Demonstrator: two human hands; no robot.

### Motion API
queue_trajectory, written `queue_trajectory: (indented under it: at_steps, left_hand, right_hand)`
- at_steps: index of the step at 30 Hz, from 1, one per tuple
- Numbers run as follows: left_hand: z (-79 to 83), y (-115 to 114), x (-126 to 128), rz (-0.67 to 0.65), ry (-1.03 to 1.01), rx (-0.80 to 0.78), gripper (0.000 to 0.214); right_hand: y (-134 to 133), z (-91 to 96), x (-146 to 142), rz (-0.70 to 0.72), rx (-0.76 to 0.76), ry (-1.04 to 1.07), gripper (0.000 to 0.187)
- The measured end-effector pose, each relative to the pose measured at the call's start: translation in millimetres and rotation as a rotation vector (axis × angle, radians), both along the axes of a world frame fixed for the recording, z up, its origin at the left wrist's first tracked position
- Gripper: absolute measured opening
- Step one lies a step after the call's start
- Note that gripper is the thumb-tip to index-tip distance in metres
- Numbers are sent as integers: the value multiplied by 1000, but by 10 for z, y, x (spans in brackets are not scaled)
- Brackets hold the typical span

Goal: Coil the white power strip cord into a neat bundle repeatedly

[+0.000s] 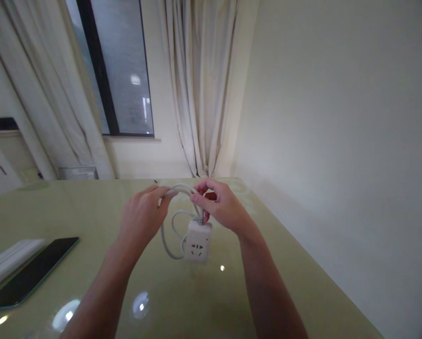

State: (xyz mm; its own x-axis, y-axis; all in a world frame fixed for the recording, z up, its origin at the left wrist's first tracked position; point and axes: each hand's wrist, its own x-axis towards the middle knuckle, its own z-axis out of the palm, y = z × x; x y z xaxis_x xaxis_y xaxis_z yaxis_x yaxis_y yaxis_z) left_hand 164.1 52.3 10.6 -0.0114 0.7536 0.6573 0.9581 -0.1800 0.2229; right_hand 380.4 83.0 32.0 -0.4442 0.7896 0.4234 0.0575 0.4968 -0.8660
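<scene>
A white power strip point(198, 241) with socket holes on its near face is in the middle of the head view, below my hands. Its pale cable point(168, 245) is looped above it and to its left. My left hand point(145, 207) pinches the top of the loops between thumb and fingers. Just above the socket block, my right hand point(218, 202) closes thumb and fingers on the cable close to where it enters the block. Whether the block rests on the table or hangs slightly above it, I cannot tell.
A glossy greenish table point(267, 263) lies under my arms, with lamp reflections in it. On the left are a dark tablet-like slab point(34, 273) and a long white object point(9, 261). A wall point(338, 141) runs along the right edge; curtains point(203, 84) and a window point(122, 66) stand behind.
</scene>
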Motion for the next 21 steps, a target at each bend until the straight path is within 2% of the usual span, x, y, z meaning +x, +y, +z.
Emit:
queue_trajectory:
  at_steps: [3, 6, 8, 14, 17, 21]
  left_hand:
    - [32, -14, -18, -61, -53, -9, 40]
    - [80, -46, -35, -146, -147, -4, 40]
    - [114, -69, -40, -206, -211, -17, 41]
    - [176, -95, -59, -365, -410, -169, 47]
    - [180, -107, -65, -465, -500, -247, 48]
    - [188, -142, -32, -479, -606, -253, 48]
  right_hand:
    - [5, 8, 43, 213, -148, 76, 39]
    - [64, -2, 75, 315, -192, 141, 45]
    - [121, -18, 75, 304, -163, 188, 45]
    - [214, -88, -67, 121, 9, 316, 43]
    - [236, -149, -154, 156, 9, 381, 44]
    - [268, -230, -221, 234, -8, 472, 40]
